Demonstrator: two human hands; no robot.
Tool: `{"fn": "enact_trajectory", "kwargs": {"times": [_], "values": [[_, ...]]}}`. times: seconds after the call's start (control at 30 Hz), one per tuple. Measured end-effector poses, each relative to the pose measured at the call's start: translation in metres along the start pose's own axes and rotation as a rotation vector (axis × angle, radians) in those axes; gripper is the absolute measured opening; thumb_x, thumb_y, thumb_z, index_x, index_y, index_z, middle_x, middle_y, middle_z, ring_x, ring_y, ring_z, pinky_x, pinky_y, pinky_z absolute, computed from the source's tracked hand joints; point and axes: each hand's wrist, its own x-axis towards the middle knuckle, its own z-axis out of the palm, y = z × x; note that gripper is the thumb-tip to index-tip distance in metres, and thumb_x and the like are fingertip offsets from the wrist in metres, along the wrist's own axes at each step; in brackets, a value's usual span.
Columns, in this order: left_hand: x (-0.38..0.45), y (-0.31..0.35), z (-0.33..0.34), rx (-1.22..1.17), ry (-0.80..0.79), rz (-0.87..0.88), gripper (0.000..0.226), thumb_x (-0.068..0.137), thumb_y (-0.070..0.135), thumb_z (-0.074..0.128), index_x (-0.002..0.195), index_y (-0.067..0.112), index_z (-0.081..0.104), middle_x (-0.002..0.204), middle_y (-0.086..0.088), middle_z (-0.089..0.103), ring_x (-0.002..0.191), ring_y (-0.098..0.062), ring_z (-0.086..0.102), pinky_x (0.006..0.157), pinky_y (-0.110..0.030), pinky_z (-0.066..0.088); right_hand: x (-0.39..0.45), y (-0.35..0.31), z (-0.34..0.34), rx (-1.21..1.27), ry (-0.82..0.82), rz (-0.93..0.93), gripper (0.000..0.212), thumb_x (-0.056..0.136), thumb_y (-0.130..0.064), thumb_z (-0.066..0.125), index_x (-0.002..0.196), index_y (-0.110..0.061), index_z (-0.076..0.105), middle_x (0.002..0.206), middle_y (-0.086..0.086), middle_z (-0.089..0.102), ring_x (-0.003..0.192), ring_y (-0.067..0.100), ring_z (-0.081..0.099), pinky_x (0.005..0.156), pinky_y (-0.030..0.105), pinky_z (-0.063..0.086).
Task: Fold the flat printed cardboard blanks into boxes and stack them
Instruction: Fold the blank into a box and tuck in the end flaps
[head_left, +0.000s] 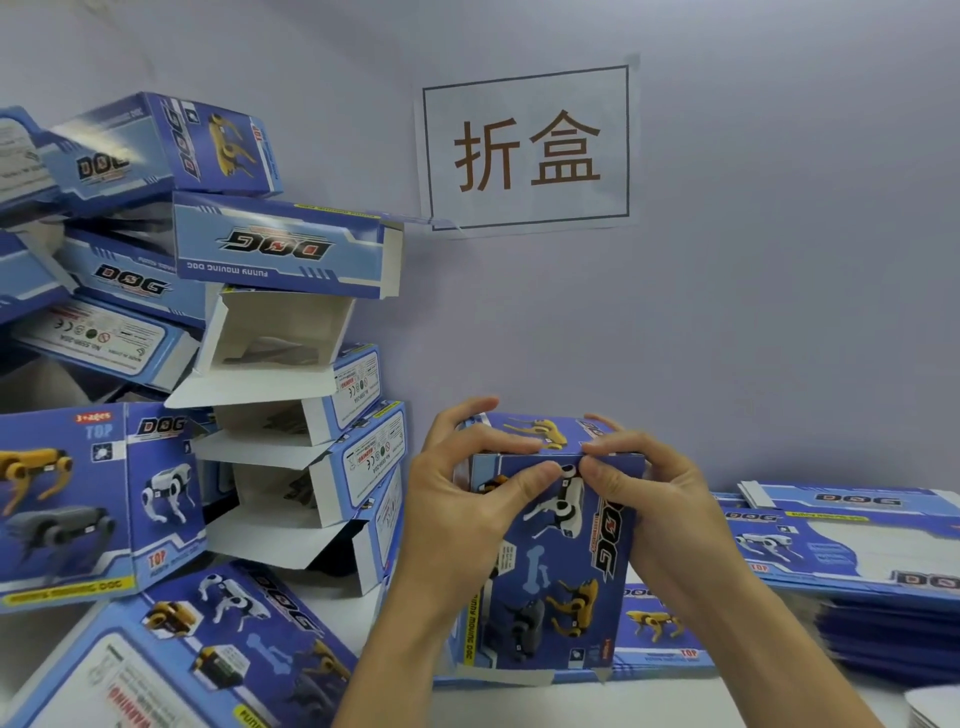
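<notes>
My left hand (457, 499) and my right hand (649, 493) both gripped the upper end of a blue printed cardboard box (550, 561) with robot-dog pictures on it, which stood upright on the white worktop (623, 701) straight in front of me. My left fingers (467, 415) curled over the box's top edge and my left thumb (524, 483) pressed against its front face, just under the top fold. My right fingers (605, 423) hooked over the same edge from the other side, and my right thumb (597, 470) pushed on the fold line, nearly touching the left thumb. The box leaned slightly, its lower end resting on the worktop between my wrists.

To the right of my right hand, a thick stack of flat blue printed cardboard blanks (852, 571) lay on the worktop, reaching under and behind my right forearm. To the left of my left hand, a tall, untidy pile of folded blue boxes (260, 364) rose against the pale wall (779, 312); several lay on their sides with open white insides facing me. Nearer me on that side, one more folded box (197, 649) lay tilted on the worktop. Above my hands, a white paper sign with brown characters (527, 150) was stuck to the wall.
</notes>
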Motion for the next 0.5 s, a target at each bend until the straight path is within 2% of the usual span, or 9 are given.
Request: {"fn": "enact_trajectory", "kwargs": {"times": [0.07,0.2,0.3,0.37,0.4,0.43,0.5], "values": [[-0.001,0.001,-0.002,0.012,-0.011,0.003,0.015,0.063,0.035,0.08,0.077,0.033,0.076,0.131,0.013,0.055,0.115,0.007,0.057,0.075,-0.019,0.057,0.001,0.0,-0.001,0.007,-0.003,0.012,0.012,0.059,-0.012,0.079,0.07,-0.014,0.075,0.138,0.019,0.055,0.09,0.032,0.072,0.062,0.039,0.059],[-0.001,0.005,-0.006,0.051,-0.046,-0.068,0.013,0.063,0.037,0.079,0.075,0.032,0.078,0.133,0.015,0.055,0.117,-0.001,0.06,0.085,-0.035,0.06,0.001,0.002,-0.006,0.005,-0.014,0.0,0.011,0.056,-0.01,0.078,0.066,-0.015,0.076,0.136,-0.004,0.06,0.103,0.031,0.071,0.064,0.04,0.06],[0.002,0.013,-0.017,0.06,-0.122,-0.126,0.027,0.051,0.045,0.083,0.075,0.032,0.079,0.136,0.016,0.052,0.113,0.01,0.057,0.073,-0.025,0.06,0.001,0.002,-0.003,-0.035,-0.019,-0.019,0.016,0.051,-0.016,0.082,0.066,-0.015,0.076,0.135,-0.005,0.061,0.105,0.03,0.07,0.064,0.039,0.06],[0.005,0.018,-0.029,0.143,-0.211,-0.144,0.046,0.046,0.053,0.084,0.091,0.045,0.076,0.136,0.022,0.048,0.117,0.015,0.051,0.071,-0.021,0.059,0.0,-0.001,-0.001,-0.052,-0.04,-0.028,0.021,0.05,-0.019,0.087,0.067,-0.015,0.076,0.135,-0.006,0.061,0.105,0.03,0.07,0.065,0.038,0.06],[0.006,0.019,-0.034,0.198,-0.255,-0.152,0.056,0.048,0.056,0.087,0.102,0.053,0.069,0.134,0.023,0.047,0.118,0.012,0.052,0.074,-0.022,0.06,-0.001,-0.004,0.0,-0.072,-0.065,-0.036,0.027,0.049,-0.022,0.092,0.071,-0.016,0.077,0.134,-0.007,0.061,0.105,0.029,0.07,0.066,0.039,0.06],[0.007,0.02,-0.038,0.23,-0.281,-0.163,0.066,0.051,0.057,0.089,0.111,0.059,0.061,0.131,0.023,0.049,0.114,0.005,0.058,0.077,-0.025,0.06,-0.002,-0.007,0.002,-0.105,-0.092,-0.049,0.034,0.049,-0.029,0.095,0.077,-0.018,0.078,0.132,-0.01,0.062,0.104,0.028,0.071,0.068,0.039,0.061],[0.008,0.02,-0.043,0.263,-0.264,-0.157,0.072,0.054,0.06,0.087,0.119,0.058,0.054,0.124,0.02,0.056,0.102,0.0,0.067,0.08,-0.025,0.06,-0.005,-0.011,0.008,-0.181,-0.128,-0.096,0.044,0.059,-0.035,0.09,0.1,-0.029,0.077,0.127,-0.014,0.065,0.102,0.025,0.072,0.072,0.04,0.061]]}}
